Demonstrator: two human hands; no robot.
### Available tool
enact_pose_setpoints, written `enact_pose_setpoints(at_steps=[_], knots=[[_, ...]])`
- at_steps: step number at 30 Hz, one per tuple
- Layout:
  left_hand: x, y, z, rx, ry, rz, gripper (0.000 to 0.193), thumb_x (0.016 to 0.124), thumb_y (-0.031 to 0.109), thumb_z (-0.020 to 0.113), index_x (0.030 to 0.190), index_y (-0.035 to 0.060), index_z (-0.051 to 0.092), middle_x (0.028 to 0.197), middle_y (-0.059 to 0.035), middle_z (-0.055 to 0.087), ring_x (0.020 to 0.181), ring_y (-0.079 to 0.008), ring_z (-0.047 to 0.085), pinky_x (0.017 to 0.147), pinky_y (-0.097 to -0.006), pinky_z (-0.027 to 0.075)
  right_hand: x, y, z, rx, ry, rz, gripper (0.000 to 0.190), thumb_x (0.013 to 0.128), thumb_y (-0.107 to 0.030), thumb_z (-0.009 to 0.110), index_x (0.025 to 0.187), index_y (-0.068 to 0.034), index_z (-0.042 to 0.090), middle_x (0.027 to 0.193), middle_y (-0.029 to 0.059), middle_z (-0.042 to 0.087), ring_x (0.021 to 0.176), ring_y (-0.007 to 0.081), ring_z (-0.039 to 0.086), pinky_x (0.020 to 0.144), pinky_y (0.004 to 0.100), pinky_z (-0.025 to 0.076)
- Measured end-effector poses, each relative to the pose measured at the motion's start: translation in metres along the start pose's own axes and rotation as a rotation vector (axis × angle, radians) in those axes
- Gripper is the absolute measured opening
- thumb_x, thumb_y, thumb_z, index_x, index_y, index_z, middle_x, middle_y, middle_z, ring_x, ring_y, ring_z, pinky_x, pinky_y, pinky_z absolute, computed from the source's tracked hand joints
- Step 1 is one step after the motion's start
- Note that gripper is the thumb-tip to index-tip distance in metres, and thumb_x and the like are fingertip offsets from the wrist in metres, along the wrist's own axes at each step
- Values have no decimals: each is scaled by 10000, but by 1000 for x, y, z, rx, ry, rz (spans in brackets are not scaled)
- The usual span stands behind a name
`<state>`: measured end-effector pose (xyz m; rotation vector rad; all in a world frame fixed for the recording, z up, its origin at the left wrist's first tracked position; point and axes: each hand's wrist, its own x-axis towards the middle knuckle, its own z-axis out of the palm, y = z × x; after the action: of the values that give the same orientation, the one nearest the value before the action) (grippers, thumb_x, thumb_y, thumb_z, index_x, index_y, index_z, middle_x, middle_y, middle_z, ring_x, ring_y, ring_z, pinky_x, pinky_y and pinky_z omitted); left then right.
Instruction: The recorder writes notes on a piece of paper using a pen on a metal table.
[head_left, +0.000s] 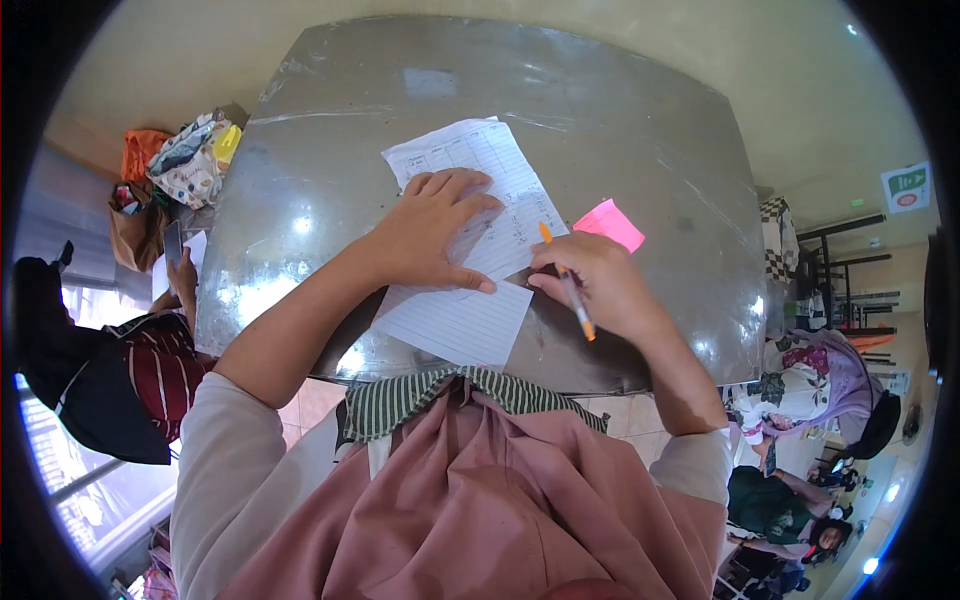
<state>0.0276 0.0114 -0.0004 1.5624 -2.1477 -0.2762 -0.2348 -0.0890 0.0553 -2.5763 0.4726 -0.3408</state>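
Note:
My left hand (442, 229) lies with its fingers spread, palm down, on a lined paper sheet (521, 191) that bears ruled columns and handwriting. Its thumb reaches over the top of a second lined sheet (457, 322), blank where it shows, at the table's near edge. In my right hand (592, 270) is an orange-and-clear ballpoint pen (576, 300), its lower end pointing back towards me. The knuckles rest by the right edge of the written sheet. Just beyond them a pink sticky note (615, 223) lies on the table, with faint writing on it.
The shiny table (637, 142) has a scuffed covering. Bags (191, 161) and a brown paper bag (136, 225) stand off its left side. A person (150, 367) holding a phone sits at the left. Other people (817, 382) and dark-framed furniture (847, 262) are at the right.

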Motion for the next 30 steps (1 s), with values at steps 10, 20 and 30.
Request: enact_pose_setpoints(at_steps=[10, 20, 30], knots=[[10, -16, -3, -96, -62, 50, 952, 652, 645, 887, 1391, 114, 607, 1552, -191, 432, 1447, -434, 370, 1211, -532, 264, 3, -120, -182, -342, 107, -628, 276, 1018, -287, 585, 1095, -117, 788, 1119, 115, 756, 1077, 274, 701, 868, 412, 539], [5, -18, -12, -175, -108, 21, 963, 618, 604, 921, 1413, 160, 606, 1573, -145, 441, 1494, -395, 346, 1216, -555, 238, -54, -154, -180, -423, 167, -507, 192, 1027, -281, 597, 1129, -283, 761, 1014, 9, 739, 802, 109, 654, 717, 295, 480], [16, -17, -12, -195, -138, 20, 980, 610, 607, 919, 1427, 166, 603, 1573, -133, 458, 1495, -389, 354, 1219, -557, 233, -67, -140, -142, -392, 335, -485, 183, 1027, -282, 612, 1117, -343, 760, 975, -32, 729, 705, 67, 600, 656, 252, 431]])
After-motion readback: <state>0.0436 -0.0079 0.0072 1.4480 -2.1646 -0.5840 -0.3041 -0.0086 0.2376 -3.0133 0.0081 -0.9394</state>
